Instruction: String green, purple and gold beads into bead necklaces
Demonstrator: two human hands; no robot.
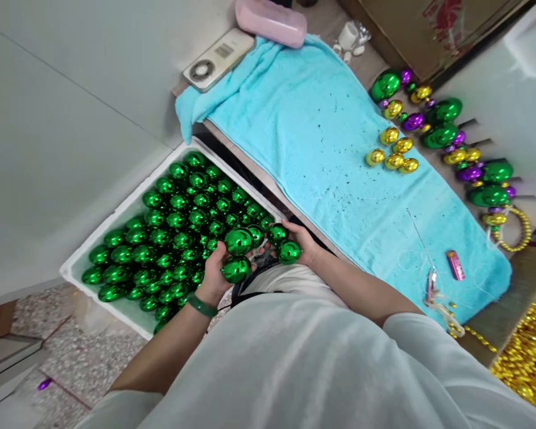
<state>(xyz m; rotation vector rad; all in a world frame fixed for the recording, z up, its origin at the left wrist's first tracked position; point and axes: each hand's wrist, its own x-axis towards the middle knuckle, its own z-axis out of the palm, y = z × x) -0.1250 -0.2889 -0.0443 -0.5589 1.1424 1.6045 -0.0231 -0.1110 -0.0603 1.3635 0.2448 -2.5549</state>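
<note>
Several shiny green baubles are in my two hands, close to my body at the near edge of the foam box. My left hand (217, 271) is closed round green baubles (238, 241), one above another against the fingers. Two more green baubles (288, 252) rest in my right hand (304, 241), whose fingers curl beneath them. Another bauble sits between the hands, and I cannot tell which one supports it. The white foam box (127, 319) beside my left hand holds many loose green baubles (143, 254).
A blue towel (295, 119) covers the table, bearing several gold baubles (393, 161), a pink lighter (455, 265) and scissors-like tool (430, 286). Strung green, purple and gold baubles (440, 135) line the far edge. Gold beads (529, 351) fill a carton at right.
</note>
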